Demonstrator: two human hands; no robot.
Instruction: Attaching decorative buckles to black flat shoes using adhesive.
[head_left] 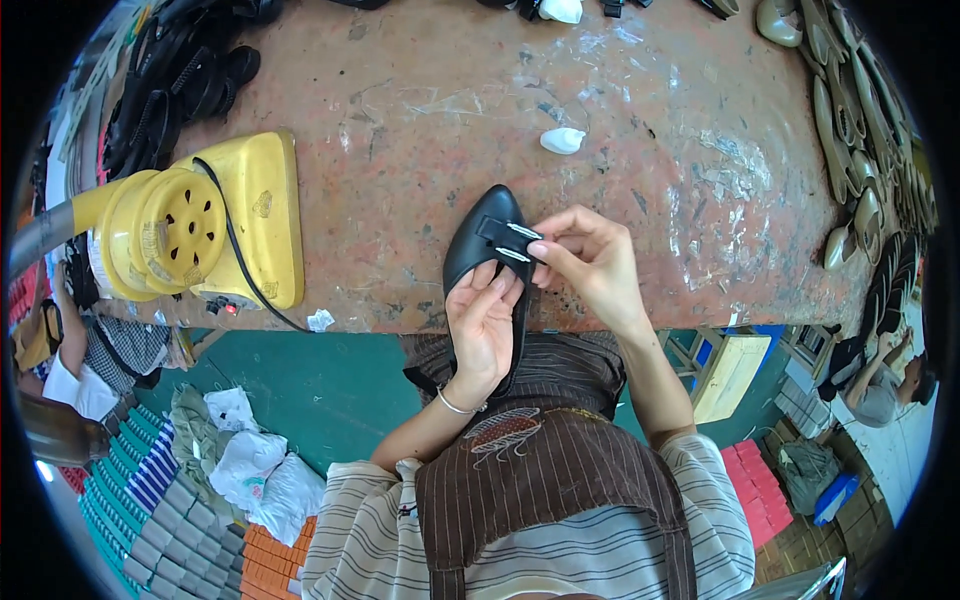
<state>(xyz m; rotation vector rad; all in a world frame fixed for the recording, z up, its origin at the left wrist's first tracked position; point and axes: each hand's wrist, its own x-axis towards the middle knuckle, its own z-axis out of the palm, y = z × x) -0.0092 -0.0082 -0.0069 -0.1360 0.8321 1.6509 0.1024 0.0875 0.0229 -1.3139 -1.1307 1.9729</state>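
Observation:
A black pointed-toe shoe [466, 246] rests over the front edge of the table, toe pointing away from me. My left hand [480, 335] has its fingers tucked into the shoe's opening and supports it from the near side. On the shoe's upper lies a black strap-like trim piece [493, 230] with two white-silver bars. The thumb and fingers of my right hand [592, 258] pinch the right end of that trim. How far the trim is joined to the shoe cannot be made out.
A yellow blower-like machine [275, 215] with a black cable stands at left. Black shoes [165, 110] are heaped behind it. Beyond my shoe lies a small white object [563, 140]. Beige shoes [840, 130] line the right side. Other people sit at both far sides.

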